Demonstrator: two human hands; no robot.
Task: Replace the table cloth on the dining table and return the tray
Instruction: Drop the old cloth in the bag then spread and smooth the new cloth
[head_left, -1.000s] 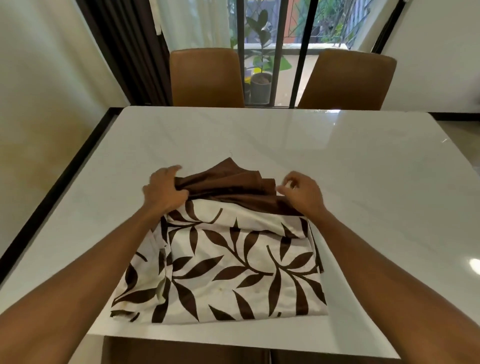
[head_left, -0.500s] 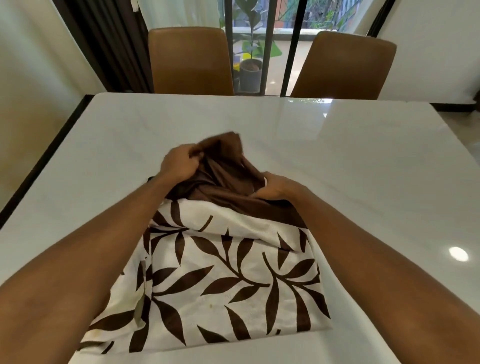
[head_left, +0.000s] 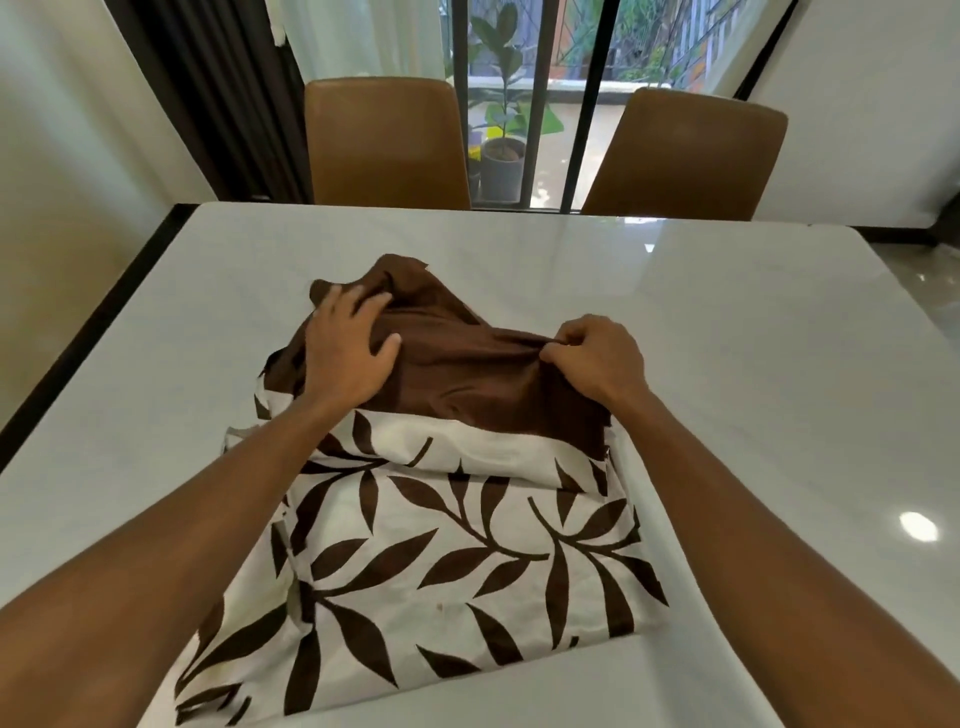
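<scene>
R hand (head_left: 595, 358) has fingers curled, pinching a ridge of the plain brown band on the folded white fabric tablecloth w/ dark-brown leaf print (head_left: 447, 561); L hand (head_left: 348, 353) lies flat, fingers spread & straight, pressing the bunched brown part farther left, gripping nothing. Tablecloth sits on the glossy white rectangular dining table (head_left: 753, 364), near the person's edge, btwn both forearms. Two tan padded chairs (head_left: 387, 140) stand at the far side, w/ a potted green plant (head_left: 501, 156) behind dark window bars btwn them.
</scene>
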